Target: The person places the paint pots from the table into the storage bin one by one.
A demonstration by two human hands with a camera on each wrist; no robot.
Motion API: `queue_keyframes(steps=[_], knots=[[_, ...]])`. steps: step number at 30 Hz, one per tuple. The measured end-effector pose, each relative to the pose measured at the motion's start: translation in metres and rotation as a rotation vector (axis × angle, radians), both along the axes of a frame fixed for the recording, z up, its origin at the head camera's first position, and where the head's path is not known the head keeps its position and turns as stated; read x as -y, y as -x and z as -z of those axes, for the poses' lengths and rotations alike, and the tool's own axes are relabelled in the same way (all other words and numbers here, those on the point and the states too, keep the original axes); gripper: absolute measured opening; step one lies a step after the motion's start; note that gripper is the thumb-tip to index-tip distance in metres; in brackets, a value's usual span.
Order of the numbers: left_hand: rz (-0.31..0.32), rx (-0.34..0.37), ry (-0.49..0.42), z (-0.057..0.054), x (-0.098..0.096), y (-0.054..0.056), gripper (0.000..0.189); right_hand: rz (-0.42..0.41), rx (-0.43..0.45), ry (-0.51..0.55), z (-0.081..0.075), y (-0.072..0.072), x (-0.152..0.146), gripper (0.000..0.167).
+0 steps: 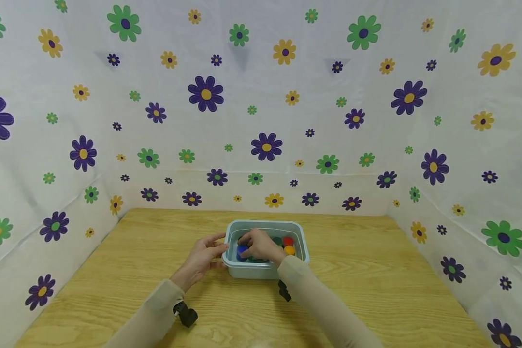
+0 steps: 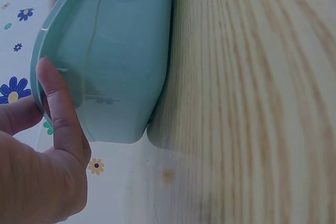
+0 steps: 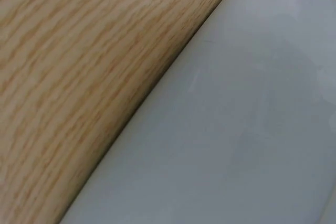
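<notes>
A pale blue-green plastic tub [image 1: 265,273] stands on the wooden table. My left hand [image 1: 202,256] grips its left end; in the left wrist view that hand [image 2: 50,166] has fingers [image 2: 62,114] against the outer wall below the rim. Inside the tub, my right hand [image 1: 263,245] reaches down on the left side, with thumb and forefinger around a blue round piece [image 1: 241,250]. A red round piece [image 1: 288,240] and an orange one [image 1: 289,250] lie at the tub's right side, near dark green pieces [image 1: 278,240]. The right hand hides part of the contents.
The wood-grain table [image 1: 356,270] extends around the tub. A white sheet with printed flowers [image 1: 243,125] surrounds it at the back and both sides. Dark wrist devices [image 1: 186,314] sit at both sleeves. The right wrist view shows mostly the tub's wall [image 3: 210,129].
</notes>
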State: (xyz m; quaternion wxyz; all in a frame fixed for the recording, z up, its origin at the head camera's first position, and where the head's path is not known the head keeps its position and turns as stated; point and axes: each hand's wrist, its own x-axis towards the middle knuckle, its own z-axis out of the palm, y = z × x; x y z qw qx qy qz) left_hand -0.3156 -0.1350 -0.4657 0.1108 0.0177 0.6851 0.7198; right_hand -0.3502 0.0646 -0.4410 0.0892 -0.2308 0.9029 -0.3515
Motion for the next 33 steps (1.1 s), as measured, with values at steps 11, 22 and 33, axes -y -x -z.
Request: queue_keyframes(steps=[11,22,33], knots=[[0.002,-0.016,0.016,-0.001,0.000,-0.001,0.050,-0.011,0.009,0.069,-0.002,-0.003,-0.011,0.032],[-0.029,-0.148,0.191,-0.002,-0.001,0.000,0.058,0.062,0.083,0.215,-0.017,-0.009,-0.050,0.027],[0.169,-0.262,0.451,-0.017,0.007,0.010,0.077,0.241,0.089,0.307,-0.037,-0.016,-0.099,0.032]])
